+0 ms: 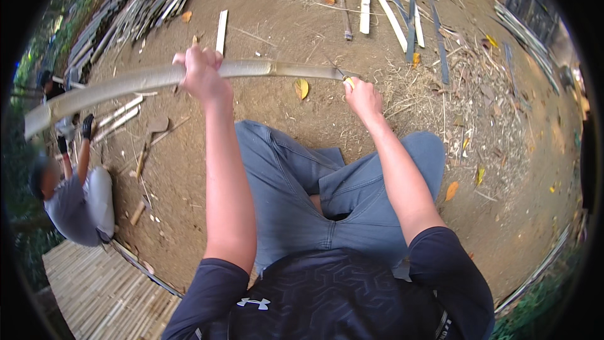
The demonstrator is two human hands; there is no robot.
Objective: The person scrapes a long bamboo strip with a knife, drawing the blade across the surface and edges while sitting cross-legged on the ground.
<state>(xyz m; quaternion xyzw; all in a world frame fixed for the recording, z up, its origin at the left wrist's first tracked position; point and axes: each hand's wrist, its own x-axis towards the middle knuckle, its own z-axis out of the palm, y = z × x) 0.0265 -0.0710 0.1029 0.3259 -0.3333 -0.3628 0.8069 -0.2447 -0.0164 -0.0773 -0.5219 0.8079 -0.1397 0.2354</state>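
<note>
A dark shirt (327, 296) fills the lower edge, with grey trousers (302, 195) on bent knees just beyond it. Both bare forearms reach forward from there. The left hand (202, 74) is closed around a long bamboo pole (126, 83), fingers wrapped over the top, near the pole's middle. The pole runs across the view from the far left, where it looks thickest, tapering to a thin end at the right. The right hand (362, 96) is closed on a small tool with a yellow handle (348, 82), held against the pole's thin end; the blade itself is too small to make out. The pole is held above the dirt ground (516, 170), clear of the knees.

A yellow leaf (302, 88) lies on the dirt just below the pole, between the two hands. Split bamboo strips (387, 6) lie scattered farther ahead, and a bundle of thin poles (145, 0) is heaped at the upper left. At the left a second person (75, 195) in a grey top and black gloves crouches beside short cut pieces. A slatted bamboo mat (100, 289) sits at the lower left.
</note>
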